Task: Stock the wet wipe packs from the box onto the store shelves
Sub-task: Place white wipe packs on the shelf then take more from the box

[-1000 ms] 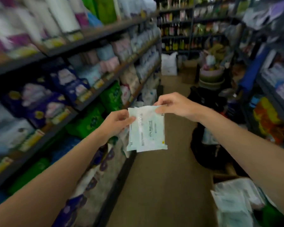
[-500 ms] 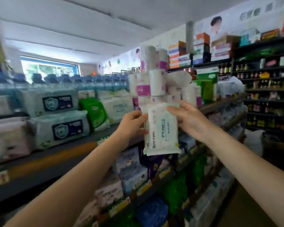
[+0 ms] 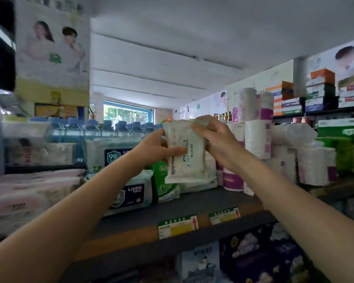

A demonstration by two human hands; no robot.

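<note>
Center frame, 1 wipe pack (image 3: 185, 158) is held upright above the shelf (image 3: 202, 201). The left hand (image 3: 151, 150) grips its left edge; the right hand (image 3: 217, 139) grips its top right corner. Paper rolls (image 3: 255, 137) stand at right.

The wipe pack (image 3: 185, 158) is white with dark lettering and a small yellow spot. Behind it lie a green pack (image 3: 166, 180) and pale packs with navy labels (image 3: 129, 195). Pink packs (image 3: 29, 193) are at the left. Paper rolls (image 3: 255, 137) are white with purple bands. Bottle caps (image 3: 74, 121) are blue. The shelf (image 3: 192, 203) is dark grey, its tags (image 3: 178, 226) green, yellow and red.
</note>
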